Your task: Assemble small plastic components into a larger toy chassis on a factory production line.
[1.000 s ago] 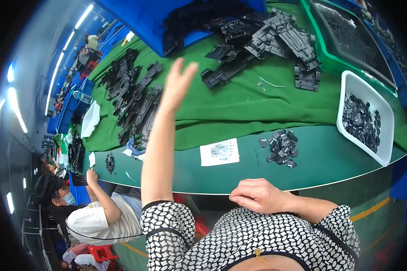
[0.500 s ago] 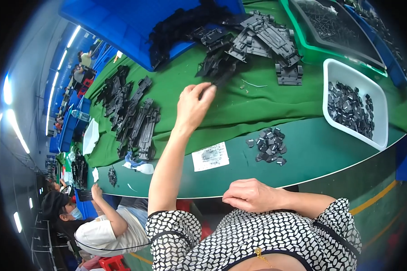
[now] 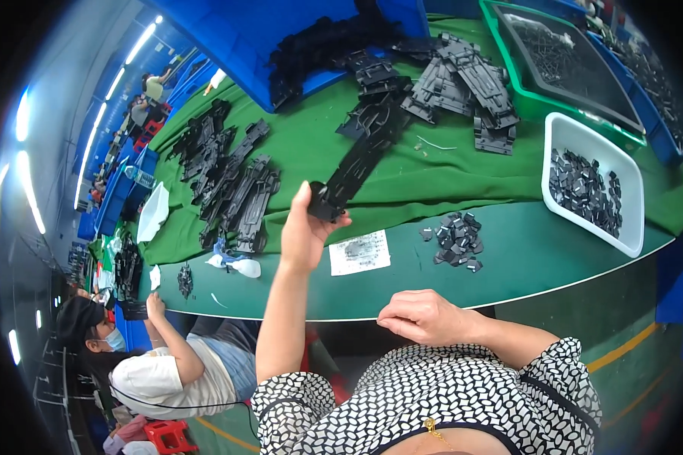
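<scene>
My left hand grips one end of a long black plastic toy-car chassis, thumb on top and fingers beneath. The chassis is raised at a slant over the green cloth, its far end in front of more black chassis parts. At the table's front edge, my right hand is curled closed close to my body; whatever its fingers hold, if anything, is hidden. Small black pieces lie in a loose pile beyond it. A printed paper rests on the table between the pile and my left wrist.
Grey-black chassis are heaped at the back, beside a tilted blue bin holding more. Another row of chassis lies at left. A white tray of small black pieces and a green-rimmed bin stand at right. A co-worker sits at left.
My left hand has drawn back toward me from the chassis heap, and now holds a chassis up in clear view. My right hand stays closed near the table edge.
</scene>
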`<action>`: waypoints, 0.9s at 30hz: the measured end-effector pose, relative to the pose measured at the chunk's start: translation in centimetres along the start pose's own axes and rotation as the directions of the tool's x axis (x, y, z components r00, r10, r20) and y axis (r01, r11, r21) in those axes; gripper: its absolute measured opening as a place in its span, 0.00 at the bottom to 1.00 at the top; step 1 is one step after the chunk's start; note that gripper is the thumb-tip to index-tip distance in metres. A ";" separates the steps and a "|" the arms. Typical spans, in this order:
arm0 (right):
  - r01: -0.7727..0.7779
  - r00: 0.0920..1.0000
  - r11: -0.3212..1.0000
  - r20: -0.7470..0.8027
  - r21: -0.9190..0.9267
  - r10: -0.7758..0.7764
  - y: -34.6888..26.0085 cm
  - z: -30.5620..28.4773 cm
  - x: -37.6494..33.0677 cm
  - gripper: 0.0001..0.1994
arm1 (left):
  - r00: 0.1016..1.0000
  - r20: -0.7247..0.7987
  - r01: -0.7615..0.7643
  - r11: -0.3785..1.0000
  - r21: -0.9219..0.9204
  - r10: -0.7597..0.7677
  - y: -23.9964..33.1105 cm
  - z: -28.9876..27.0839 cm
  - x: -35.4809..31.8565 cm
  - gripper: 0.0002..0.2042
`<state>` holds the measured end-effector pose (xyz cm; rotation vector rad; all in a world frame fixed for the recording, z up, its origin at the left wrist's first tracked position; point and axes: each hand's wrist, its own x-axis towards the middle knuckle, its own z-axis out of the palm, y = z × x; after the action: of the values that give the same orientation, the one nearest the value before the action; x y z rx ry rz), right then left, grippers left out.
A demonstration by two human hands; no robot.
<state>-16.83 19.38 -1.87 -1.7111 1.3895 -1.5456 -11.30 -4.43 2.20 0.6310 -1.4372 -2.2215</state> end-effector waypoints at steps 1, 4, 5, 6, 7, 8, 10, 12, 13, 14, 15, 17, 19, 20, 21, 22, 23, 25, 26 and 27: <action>-0.005 1.000 1.000 -0.005 -0.012 0.005 0.0 0.0 0.0 0.04 | 0.978 0.007 -0.202 0.952 0.230 0.206 -1.2 -0.7 0.1 0.21; -0.032 0.999 0.998 0.005 -0.054 0.032 -0.4 0.3 0.4 0.03 | 0.744 0.149 -0.532 0.443 0.722 0.651 -1.6 1.0 2.0 0.13; -0.033 0.999 0.995 -0.006 -0.094 0.033 -0.4 0.6 0.4 0.03 | 0.749 0.224 -0.539 0.377 0.753 0.623 -1.4 1.6 3.6 0.14; -0.032 0.999 0.993 0.002 -0.116 0.033 -0.5 0.8 0.6 0.03 | 0.734 0.334 -0.548 0.226 0.806 0.591 -1.1 2.1 4.7 0.16; -0.030 0.999 0.990 0.011 -0.140 0.032 -0.6 1.0 0.6 0.03 | 0.739 0.412 -0.580 0.194 0.791 0.533 -0.9 2.5 5.7 0.20; -0.024 0.999 0.986 0.020 -0.162 0.028 -0.6 1.2 0.5 0.03 | 0.700 0.465 -0.621 0.140 0.771 0.542 -1.2 3.1 7.1 0.22; 0.000 0.999 0.978 0.036 -0.211 0.007 -0.5 1.6 0.5 0.03 | 0.640 0.534 -0.568 -0.127 0.813 0.553 -2.3 3.1 9.4 0.27; 0.022 1.000 0.970 0.019 -0.242 -0.018 -0.6 1.9 0.3 0.03 | 0.747 0.352 -0.370 -0.087 0.925 0.564 -2.6 3.2 9.5 0.28; 0.026 0.999 0.968 0.045 -0.248 -0.015 -0.7 1.6 0.1 0.03 | 0.713 0.333 -0.393 -0.042 0.918 0.617 -2.8 2.5 9.5 0.29; 0.015 0.999 0.967 0.038 -0.255 -0.005 -0.7 1.5 0.0 0.03 | 0.673 0.342 -0.428 -0.032 0.903 0.656 -2.7 2.2 9.2 0.29; 0.003 0.999 0.966 0.031 -0.260 0.005 -0.7 1.5 -0.2 0.03 | 0.632 0.347 -0.461 -0.025 0.887 0.693 -2.6 1.7 8.7 0.28; -0.035 0.998 0.962 0.036 -0.272 0.047 -0.8 1.7 -0.1 0.03 | 0.653 0.313 -0.457 0.028 0.889 0.690 -2.5 0.2 6.8 0.28; 0.019 0.999 0.954 0.036 -0.300 -0.008 -0.9 1.8 0.3 0.03 | 0.683 0.253 -0.446 0.117 0.887 0.685 -3.0 -0.9 4.7 0.28; 0.012 0.999 0.954 0.041 -0.299 0.000 -0.8 1.9 0.3 0.03 | 0.680 0.251 -0.447 0.118 0.887 0.689 -3.4 -1.5 3.9 0.28; 0.014 0.999 0.953 0.046 -0.303 0.000 -0.7 2.0 0.3 0.03 | 0.683 0.222 -0.436 0.144 0.889 0.695 -3.9 -2.0 3.3 0.27; 0.029 0.999 0.947 0.051 -0.320 -0.013 -0.4 1.9 0.4 0.03 | 0.688 0.192 -0.423 0.171 0.890 0.700 -4.2 -2.5 2.9 0.27; 0.033 0.998 0.942 0.058 -0.333 -0.015 -0.5 1.9 0.1 0.03 | 0.689 0.181 -0.439 0.206 0.875 0.701 -4.5 -2.6 1.9 0.26; 0.028 0.998 0.932 0.062 -0.361 -0.006 -0.6 1.5 0.3 0.03 | 0.688 0.173 -0.455 0.233 0.859 0.705 -4.6 -2.8 0.7 0.25; 0.010 0.998 0.928 0.061 -0.373 0.014 -0.5 1.5 0.1 0.03 | 0.692 0.143 -0.460 0.279 0.843 0.708 -4.4 -2.6 -0.3 0.24; 0.026 0.998 0.924 0.055 -0.382 -0.005 -0.6 1.4 0.3 0.02 | 0.699 0.108 -0.437 0.302 0.847 0.707 -4.2 -2.6 -1.2 0.23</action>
<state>-15.35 18.98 -1.65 -1.9722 1.7425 -1.2832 -9.29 -4.07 -2.40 0.5182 -2.0919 -0.7117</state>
